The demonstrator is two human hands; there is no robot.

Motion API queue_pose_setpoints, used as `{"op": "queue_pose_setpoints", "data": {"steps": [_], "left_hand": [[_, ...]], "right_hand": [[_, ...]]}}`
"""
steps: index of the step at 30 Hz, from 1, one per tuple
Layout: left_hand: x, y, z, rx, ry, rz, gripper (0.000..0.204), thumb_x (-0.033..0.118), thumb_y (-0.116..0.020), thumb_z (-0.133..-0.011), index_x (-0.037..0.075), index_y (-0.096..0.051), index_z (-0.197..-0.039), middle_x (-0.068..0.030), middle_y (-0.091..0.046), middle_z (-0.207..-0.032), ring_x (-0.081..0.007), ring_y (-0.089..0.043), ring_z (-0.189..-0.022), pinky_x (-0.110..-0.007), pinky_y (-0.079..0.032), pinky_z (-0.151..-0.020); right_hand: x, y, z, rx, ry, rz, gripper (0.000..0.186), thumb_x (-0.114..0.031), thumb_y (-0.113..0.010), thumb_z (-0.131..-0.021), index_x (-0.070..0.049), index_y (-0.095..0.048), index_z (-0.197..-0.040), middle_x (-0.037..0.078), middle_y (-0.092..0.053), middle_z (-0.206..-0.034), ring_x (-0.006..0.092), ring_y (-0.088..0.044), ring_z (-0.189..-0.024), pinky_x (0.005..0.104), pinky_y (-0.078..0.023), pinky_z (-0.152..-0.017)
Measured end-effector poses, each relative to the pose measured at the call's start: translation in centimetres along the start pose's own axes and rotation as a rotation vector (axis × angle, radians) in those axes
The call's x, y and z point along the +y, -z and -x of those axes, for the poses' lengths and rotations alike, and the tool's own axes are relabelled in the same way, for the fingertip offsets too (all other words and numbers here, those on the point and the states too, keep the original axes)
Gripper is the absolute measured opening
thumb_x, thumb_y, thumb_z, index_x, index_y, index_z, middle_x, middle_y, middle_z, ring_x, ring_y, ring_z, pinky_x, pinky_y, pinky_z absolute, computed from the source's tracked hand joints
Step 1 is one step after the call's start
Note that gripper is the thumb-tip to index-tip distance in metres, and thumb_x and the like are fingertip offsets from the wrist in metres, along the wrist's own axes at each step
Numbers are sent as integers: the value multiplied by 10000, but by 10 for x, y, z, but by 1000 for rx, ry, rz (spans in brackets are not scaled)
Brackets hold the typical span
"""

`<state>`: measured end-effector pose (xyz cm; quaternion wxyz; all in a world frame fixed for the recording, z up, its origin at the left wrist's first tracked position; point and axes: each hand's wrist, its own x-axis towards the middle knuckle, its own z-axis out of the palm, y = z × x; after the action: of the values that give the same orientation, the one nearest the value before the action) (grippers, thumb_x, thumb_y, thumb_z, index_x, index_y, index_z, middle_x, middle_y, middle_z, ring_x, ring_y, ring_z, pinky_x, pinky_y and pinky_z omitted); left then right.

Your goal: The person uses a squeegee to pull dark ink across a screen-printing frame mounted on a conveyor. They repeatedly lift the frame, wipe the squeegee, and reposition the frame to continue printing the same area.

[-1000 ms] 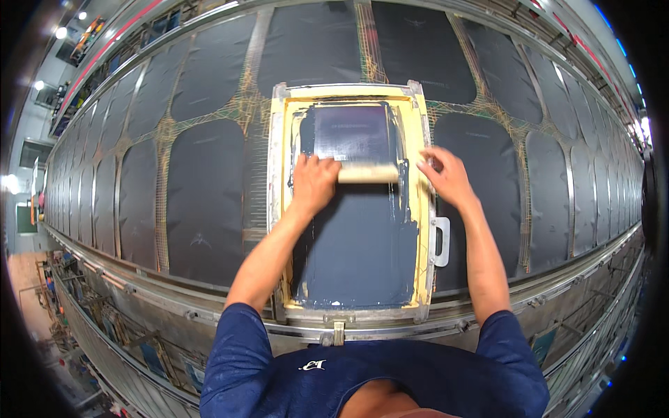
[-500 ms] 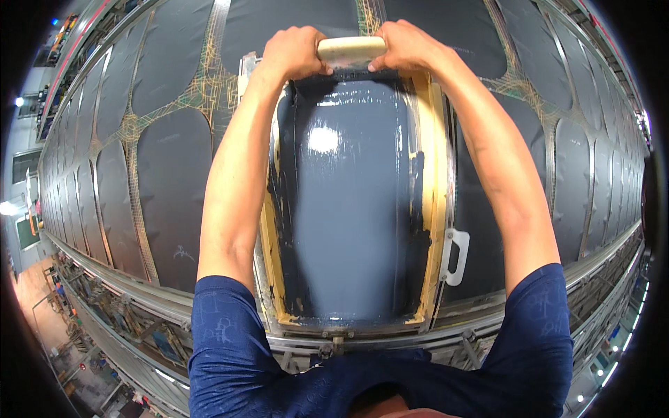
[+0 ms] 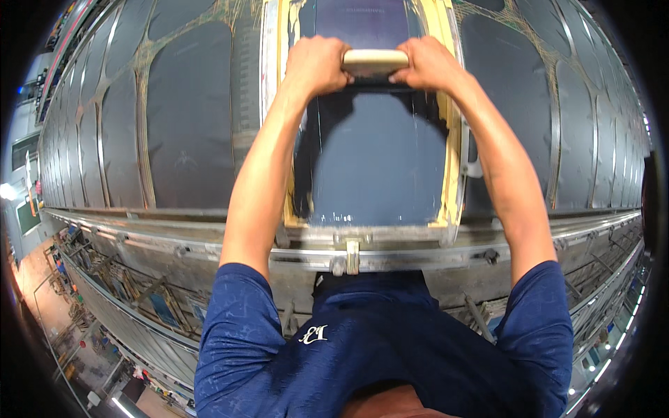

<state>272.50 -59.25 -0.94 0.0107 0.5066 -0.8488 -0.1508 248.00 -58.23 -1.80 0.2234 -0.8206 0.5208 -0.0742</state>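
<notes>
Your left hand [image 3: 317, 66] and right hand [image 3: 433, 64] grip the squeegee [image 3: 376, 60]. The far mesh [image 3: 361, 26] appears wiped; the near ink [image 3: 380, 160] does not.

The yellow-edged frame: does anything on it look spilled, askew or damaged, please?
Nothing looks clearly askew or damaged, but dark smears mark the yellow border of the frame, for example at lower left; their ragged edges look untidy beside the smooth middle.

At far left, a bright lamp [image 3: 8, 191] shines near a green panel [image 3: 28, 216] and tan flooring [image 3: 33, 270].
</notes>
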Motion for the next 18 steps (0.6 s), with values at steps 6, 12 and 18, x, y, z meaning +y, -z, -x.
{"op": "queue_pose_setpoints", "data": {"steps": [6,12,18], "left_hand": [[64,-39,180,44,-107,115,189,227,-852,-680,153,-750,-820,-82,-710,-720,-326,-709,-740,-464,-537,-744],[87,-47,231,84,-102,92,171,211,-840,-704,134,-719,-798,-55,-700,-749,-270,-682,-790,-436,-427,-749],[52,-19,129,77,-133,40,221,268,-858,-714,147,-768,-876,-98,-727,-774,-304,-704,-772,-453,-469,-752]], "right_hand": [[-100,-52,171,27,50,160,205,-229,-838,-710,-89,-722,-803,135,-666,-706,333,-647,-750,457,-458,-770],[-118,-70,218,-33,12,75,201,-261,-823,-747,-113,-736,-851,107,-683,-726,318,-660,-783,432,-439,-808],[-68,-30,132,26,-21,67,224,-308,-816,-770,-110,-742,-845,134,-696,-708,362,-696,-713,466,-533,-695]]}}
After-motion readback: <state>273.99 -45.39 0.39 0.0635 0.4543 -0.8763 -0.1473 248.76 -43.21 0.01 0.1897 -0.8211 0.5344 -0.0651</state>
